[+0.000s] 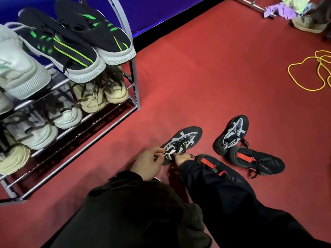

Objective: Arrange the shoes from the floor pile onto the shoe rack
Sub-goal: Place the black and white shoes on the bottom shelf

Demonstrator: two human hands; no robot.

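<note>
Both hands are working at one shoe on the red floor (206, 72). The left hand (148, 162) is curling its fingers closed around the heel tab of a black-and-grey mesh sneaker (182, 142), pinching it; the right hand (180, 159) is gripping the same sneaker's collar from the other side, though the dark sleeve is covering much of it — how tightly it is closing is hard to judge. The sneaker is lying flat, toe pointing away from the person.

Its mate (232, 134) is sitting well apart to the right, heel touching a black shoe with a red strap (259, 161). A second red-strapped shoe (209, 162) is lying just beside the right wrist, partly hidden by the sleeve.

The shoe rack (133, 83) is standing to the left, carrying black-and-green sneakers (80, 43) on top and pale, beige pairs (100, 93) on the lower bars. A yellow rope (304, 72) is coiling on the floor at far right.
</note>
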